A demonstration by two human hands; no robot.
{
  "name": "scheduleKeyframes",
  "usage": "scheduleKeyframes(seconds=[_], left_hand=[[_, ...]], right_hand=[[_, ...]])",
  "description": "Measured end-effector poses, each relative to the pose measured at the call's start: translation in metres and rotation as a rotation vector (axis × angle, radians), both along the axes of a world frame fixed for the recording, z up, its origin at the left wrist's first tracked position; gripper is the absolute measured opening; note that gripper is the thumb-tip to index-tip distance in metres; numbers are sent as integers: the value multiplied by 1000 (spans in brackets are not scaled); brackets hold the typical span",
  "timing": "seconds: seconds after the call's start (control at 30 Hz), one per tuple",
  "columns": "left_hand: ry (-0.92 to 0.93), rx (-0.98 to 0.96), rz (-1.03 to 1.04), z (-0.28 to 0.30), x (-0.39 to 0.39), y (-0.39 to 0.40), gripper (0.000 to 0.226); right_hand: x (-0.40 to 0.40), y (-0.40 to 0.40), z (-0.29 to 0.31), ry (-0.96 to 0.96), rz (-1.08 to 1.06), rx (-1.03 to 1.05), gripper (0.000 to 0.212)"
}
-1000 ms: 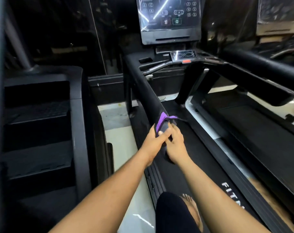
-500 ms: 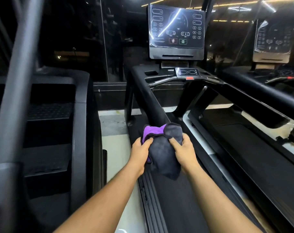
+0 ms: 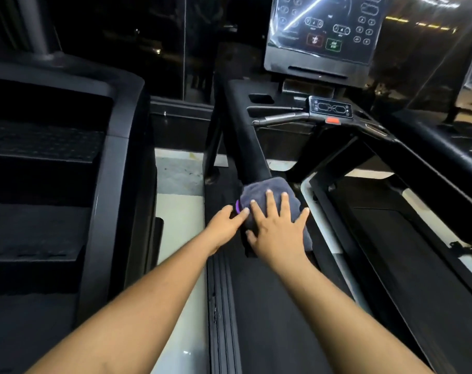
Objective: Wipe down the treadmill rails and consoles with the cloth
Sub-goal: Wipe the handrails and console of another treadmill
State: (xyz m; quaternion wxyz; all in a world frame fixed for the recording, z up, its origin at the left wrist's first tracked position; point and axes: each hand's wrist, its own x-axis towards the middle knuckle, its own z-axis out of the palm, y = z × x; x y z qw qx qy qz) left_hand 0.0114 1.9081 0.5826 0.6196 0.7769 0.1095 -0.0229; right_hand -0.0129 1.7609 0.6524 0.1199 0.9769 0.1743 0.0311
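Dark gym: cloth (image 3: 259, 191) on treadmill rail (image 3: 249, 147), R hand (image 3: 278, 233) flat atop; L hand (image 3: 221, 228) at edge, grip unclear.

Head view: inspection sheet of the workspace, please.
Surface: black rail, covered by the cloth at its near end.
Job's things: grey cloth draped over the rail; console ahead, glare across it.
Clutter: nothing seen.
Hands: right hand flat on the cloth, fingers spread; left hand touches its left edge, grip unclear.
Cables: nothing seen.
Surroundings: dark machine to the left, second treadmill to the right, pale floor beside the rail.
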Motion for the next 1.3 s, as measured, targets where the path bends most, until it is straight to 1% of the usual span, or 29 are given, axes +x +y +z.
scheduleKeyframes(seconds=[0.07,0.13,0.23,0.3,0.33,0.37,0.4,0.47,0.53,0.57,0.63,0.73,0.8,0.87,0.97,1.07,1.1,1.13,1.17,1.2,1.23,1.3], left_hand=[[-20,5,5,-13,8,11,40],[-22,61,39,-20,21,24,43],[-42,107,83,-27,45,41,46],[-73,146,66,-28,59,48,46],[-84,172,41,-27,66,51,47],[-99,204,7,-27,73,53,48],[-115,230,-33,-27,82,56,49],[-153,273,-97,-26,99,61,52],[-178,314,-142,-23,118,66,54],[-184,333,-157,-21,127,69,55],[-196,407,-184,-16,141,70,55],[-216,467,-216,-8,166,68,55],[-238,449,-203,-6,181,69,53],[-251,406,-190,-6,194,74,50],[-280,402,-199,-9,206,80,51],[-299,397,-208,-15,210,80,53],[-301,403,-214,-16,209,80,54],[-312,418,-225,-19,209,82,54],[-317,440,-240,-19,209,86,54],[-315,462,-260,-20,207,87,55],[-306,479,-268,-19,211,95,55],[-293,510,-292,-17,214,101,55]], right_hand=[[13,3,0,-14,2,-63,77],[30,18,6,-23,41,-152,76],[46,51,-3,-9,223,-490,70],[41,65,-18,21,312,-720,71],[38,69,-22,43,336,-807,73],[35,68,-23,64,354,-832,75],[35,66,-18,82,358,-780,76],[33,48,2,83,315,-525,72],[32,18,26,57,165,-283,71],[33,6,36,44,83,-203,74],[40,-5,44,65,-38,-101,80],[78,18,35,133,-86,8,85],[99,37,30,131,-69,-39,85],[105,45,25,106,-18,-164,82],[92,55,9,49,136,-384,75],[81,81,-14,153,278,-719,75],[83,89,-15,201,288,-785,76],[88,93,-12,235,288,-776,78],[96,92,-4,246,274,-698,79],[101,80,5,249,233,-571,79],[114,71,17,233,177,-409,79],[129,40,37,207,-6,-59,82]])
